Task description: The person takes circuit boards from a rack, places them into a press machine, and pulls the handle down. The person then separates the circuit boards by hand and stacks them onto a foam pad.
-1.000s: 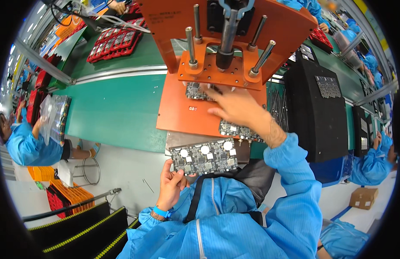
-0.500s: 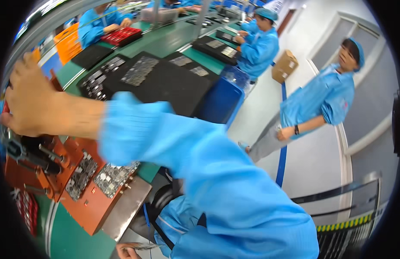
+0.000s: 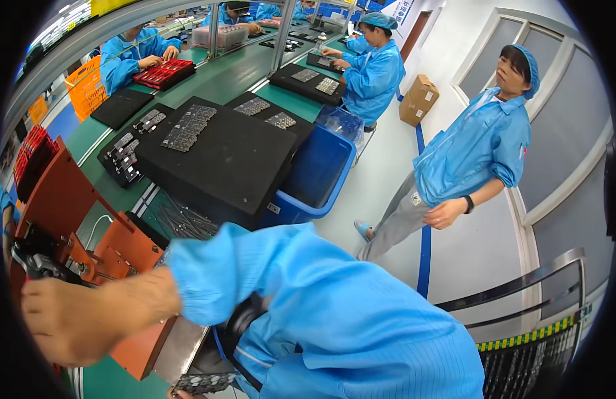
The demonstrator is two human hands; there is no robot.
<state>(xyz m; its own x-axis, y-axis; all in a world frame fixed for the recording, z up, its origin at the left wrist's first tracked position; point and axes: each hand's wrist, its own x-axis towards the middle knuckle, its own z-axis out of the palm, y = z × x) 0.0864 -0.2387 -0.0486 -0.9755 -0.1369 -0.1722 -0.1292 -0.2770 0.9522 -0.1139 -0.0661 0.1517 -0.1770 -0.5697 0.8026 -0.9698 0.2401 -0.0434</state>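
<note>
Right hand lower, near press

orange press — smooth painted metal | blue sleeve — creased cloth | glossy plastic bin

right hand had left the base of the orange press, risen, then dropped lower near the press, fingers curled, circuit board before the press had tipped aslant, view had swung rightward of the press
</note>
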